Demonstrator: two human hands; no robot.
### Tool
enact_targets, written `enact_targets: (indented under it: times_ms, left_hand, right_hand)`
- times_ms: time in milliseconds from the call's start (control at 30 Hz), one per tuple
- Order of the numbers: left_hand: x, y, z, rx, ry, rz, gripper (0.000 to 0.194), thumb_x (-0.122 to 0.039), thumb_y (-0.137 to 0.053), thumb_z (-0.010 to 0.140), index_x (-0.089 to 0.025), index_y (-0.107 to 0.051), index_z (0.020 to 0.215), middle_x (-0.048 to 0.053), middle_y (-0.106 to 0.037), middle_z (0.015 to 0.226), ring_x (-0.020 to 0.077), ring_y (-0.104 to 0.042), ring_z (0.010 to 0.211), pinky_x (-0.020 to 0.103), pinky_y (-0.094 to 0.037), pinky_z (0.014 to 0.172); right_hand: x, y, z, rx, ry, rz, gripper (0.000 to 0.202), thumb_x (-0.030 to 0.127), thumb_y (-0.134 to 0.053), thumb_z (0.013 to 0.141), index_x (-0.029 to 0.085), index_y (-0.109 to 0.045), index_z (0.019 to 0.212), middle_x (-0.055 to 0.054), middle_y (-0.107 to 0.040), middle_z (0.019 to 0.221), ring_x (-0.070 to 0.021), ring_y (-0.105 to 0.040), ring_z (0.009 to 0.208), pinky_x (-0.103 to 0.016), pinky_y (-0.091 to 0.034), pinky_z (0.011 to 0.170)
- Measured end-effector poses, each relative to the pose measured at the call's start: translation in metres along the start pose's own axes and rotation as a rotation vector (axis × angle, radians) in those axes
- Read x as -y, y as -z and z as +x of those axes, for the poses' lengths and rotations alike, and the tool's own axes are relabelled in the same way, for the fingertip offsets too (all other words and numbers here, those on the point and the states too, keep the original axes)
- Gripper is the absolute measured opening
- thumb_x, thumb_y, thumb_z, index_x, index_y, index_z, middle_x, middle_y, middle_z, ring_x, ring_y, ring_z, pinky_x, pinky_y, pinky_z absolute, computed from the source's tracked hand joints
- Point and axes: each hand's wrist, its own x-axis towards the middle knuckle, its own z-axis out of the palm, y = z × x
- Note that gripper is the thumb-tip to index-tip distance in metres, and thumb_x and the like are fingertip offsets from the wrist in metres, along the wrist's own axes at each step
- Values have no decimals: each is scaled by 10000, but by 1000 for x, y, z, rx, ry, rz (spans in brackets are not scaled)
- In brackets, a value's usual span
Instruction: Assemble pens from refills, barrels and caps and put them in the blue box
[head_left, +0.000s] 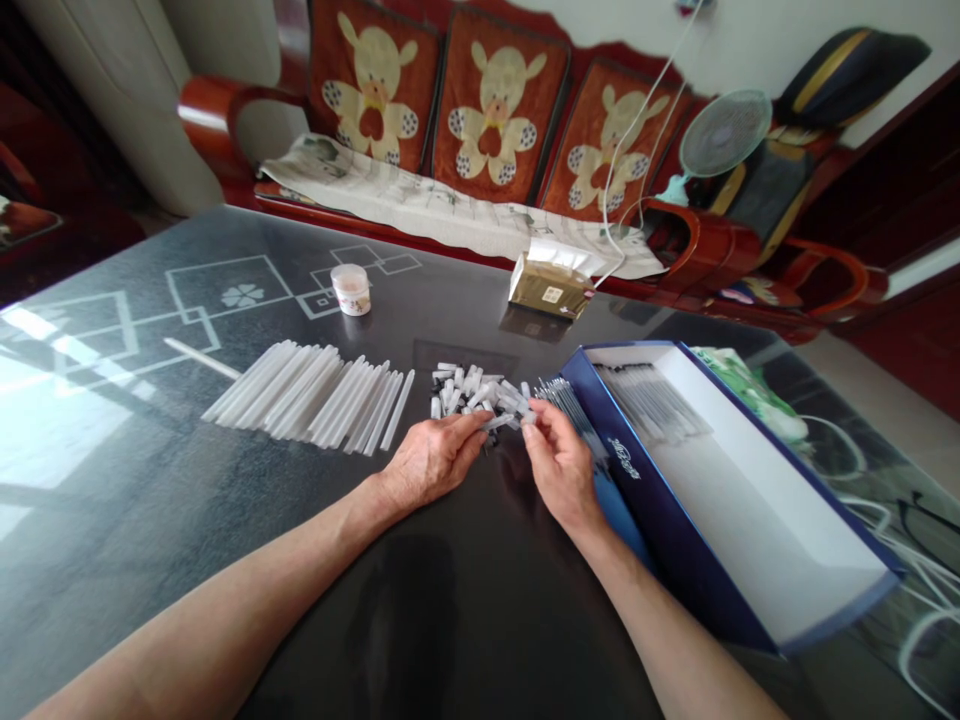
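Observation:
A pile of small whitish translucent caps [469, 385] lies in the middle of the dark table. My left hand [435, 455] is at the near left edge of the pile, its fingers closed on a small translucent cap. On the right side of the pile, my right hand [559, 455] pinches another cap between thumb and index finger. Left of the pile, a row of white translucent pen barrels [300, 395] is laid side by side. Thin pen refills [574, 410] lie just beyond my right hand, beside the blue box.
The open blue box [780, 500] on the right holds finished-looking slim pens [652, 400] at its far end. A small round jar [351, 290] and a tissue pack [551, 285] stand farther back. White cables lie at the right edge.

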Motion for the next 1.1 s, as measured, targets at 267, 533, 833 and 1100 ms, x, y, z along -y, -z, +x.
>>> enact_targets:
  times_ms: [267,533,833,1100]
  left_hand:
    - [-4,4,-1,98,-34,65,364,-308,-389,978,-175,-546,1279,70,-706,985,181,-698,810,276,-545,731]
    - [-5,5,-1,109,-54,106,354,-303,-392,976,-180,-550,1268,69,-696,963,174,-690,807,266,-537,726]
    - [-5,7,1,131,-47,68,348,-355,-361,992,-170,-578,1192,63,-686,941,173,-679,827,261,-522,741]
    - [-5,6,-1,61,-128,259,333,-354,-339,999,-170,-614,961,21,-620,733,128,-617,644,211,-432,562]
  right_hand:
    - [6,-4,4,20,-408,705,309,342,-729,728,239,-575,975,-1,-664,915,-151,-650,855,-290,-531,758]
    - [5,-7,-2,88,-324,535,266,370,-704,772,224,-586,961,-39,-690,1006,-178,-660,924,-330,-553,806]
    - [8,-1,-4,159,-235,467,255,361,-658,838,231,-617,1053,-43,-724,1035,-171,-680,918,-307,-554,796]
    - [9,-4,-6,163,-334,461,265,400,-690,801,206,-689,982,-44,-742,951,-180,-706,826,-342,-573,787]
